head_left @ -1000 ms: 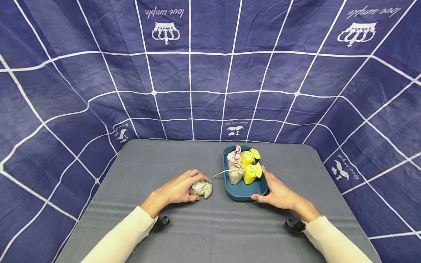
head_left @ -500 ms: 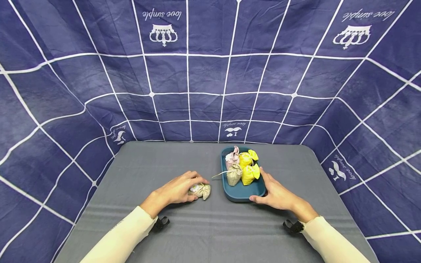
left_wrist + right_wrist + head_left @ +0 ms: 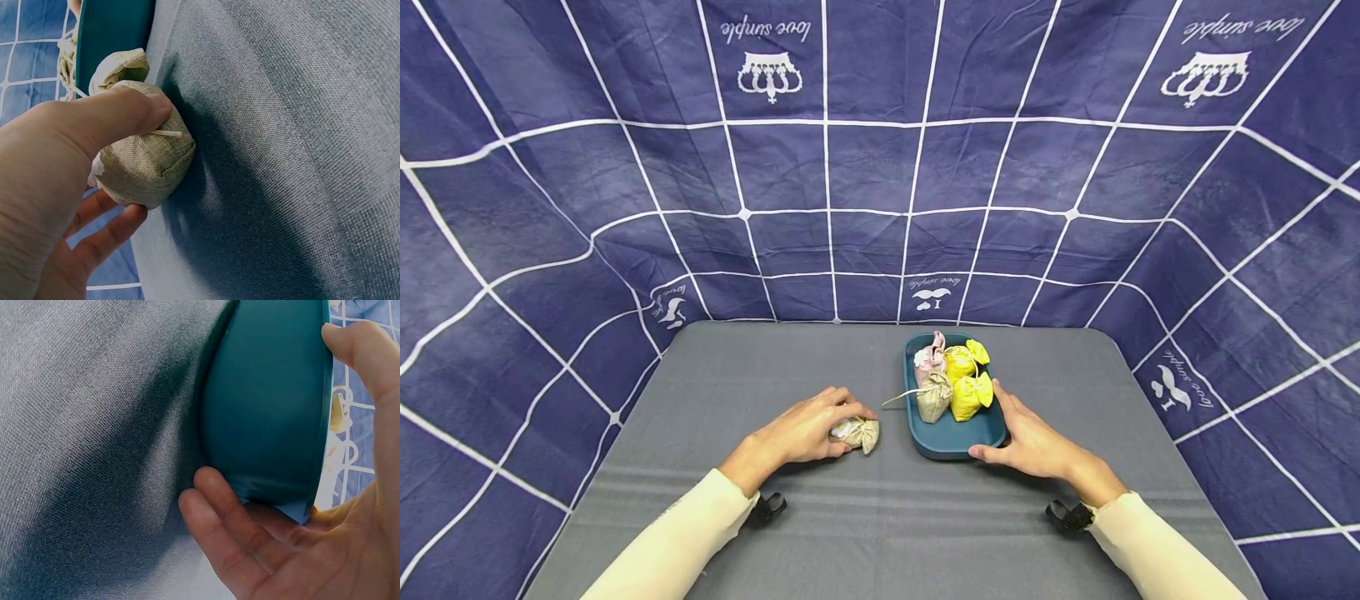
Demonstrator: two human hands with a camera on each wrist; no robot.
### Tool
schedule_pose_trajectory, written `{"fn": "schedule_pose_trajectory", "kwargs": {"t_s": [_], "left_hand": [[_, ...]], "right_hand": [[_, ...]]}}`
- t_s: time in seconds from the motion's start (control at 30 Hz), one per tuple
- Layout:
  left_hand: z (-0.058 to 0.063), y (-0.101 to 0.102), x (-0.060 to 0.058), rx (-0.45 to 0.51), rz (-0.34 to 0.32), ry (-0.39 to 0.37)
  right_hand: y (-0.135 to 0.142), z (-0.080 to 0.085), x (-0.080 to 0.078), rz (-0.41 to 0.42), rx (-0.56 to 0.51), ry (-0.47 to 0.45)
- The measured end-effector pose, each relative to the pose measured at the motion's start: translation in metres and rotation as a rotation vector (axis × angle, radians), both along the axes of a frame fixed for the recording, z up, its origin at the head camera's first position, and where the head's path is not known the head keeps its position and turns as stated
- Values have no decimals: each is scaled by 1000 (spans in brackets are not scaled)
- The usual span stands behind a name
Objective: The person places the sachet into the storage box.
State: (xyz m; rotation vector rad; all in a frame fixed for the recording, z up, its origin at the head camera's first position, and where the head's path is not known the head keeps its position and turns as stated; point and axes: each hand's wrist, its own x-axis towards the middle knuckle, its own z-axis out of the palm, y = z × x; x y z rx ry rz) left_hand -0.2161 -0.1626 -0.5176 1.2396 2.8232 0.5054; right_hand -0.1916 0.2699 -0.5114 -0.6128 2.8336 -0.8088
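Observation:
A beige drawstring pouch (image 3: pixel 865 435) with a white flower lies at the middle of the table. My left hand (image 3: pixel 808 427) grips it, thumb across its cloth and fingers round the far side. In the left wrist view the gathered neck of this pouch (image 3: pixel 144 165) points toward the tray. My right hand (image 3: pixel 1033 437) holds the blue tray (image 3: pixel 947 454) at its near right corner. In the right wrist view the thumb sits on the rim of the tray (image 3: pixel 269 406), with fingers bent against its outer wall.
Inside the tray stand a pink pouch (image 3: pixel 929 360), another beige pouch (image 3: pixel 933 402) and two yellow pouches (image 3: pixel 967 400). A cord from that beige pouch hangs over the left rim. Grey cloth covers the table (image 3: pixel 880 533); a blue checked curtain (image 3: pixel 880 167) encloses it behind and at both sides.

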Motion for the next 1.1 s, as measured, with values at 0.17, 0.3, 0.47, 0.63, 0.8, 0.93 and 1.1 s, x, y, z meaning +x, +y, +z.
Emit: {"fn": "schedule_pose_trajectory", "kwargs": {"t_s": [0.17,0.3,0.47,0.63,0.8,0.93,1.1], "left_hand": [[2,0,1,-5,13,-12],[4,1,3,-7,19,-9],[6,3,4,-4,27,0],[7,6,5,7,30,9],[9,10,6,18,46,8],[11,13,6,30,70,19],[13,18,9,59,89,51]], "right_hand": [[1,0,1,-4,-1,-10],[2,0,1,-3,4,-3],[1,1,1,-8,-2,-10],[2,1,1,-10,-4,-7],[1,2,2,-1,1,-6],[0,4,3,7,2,5],[0,4,3,9,-5,17]]}}
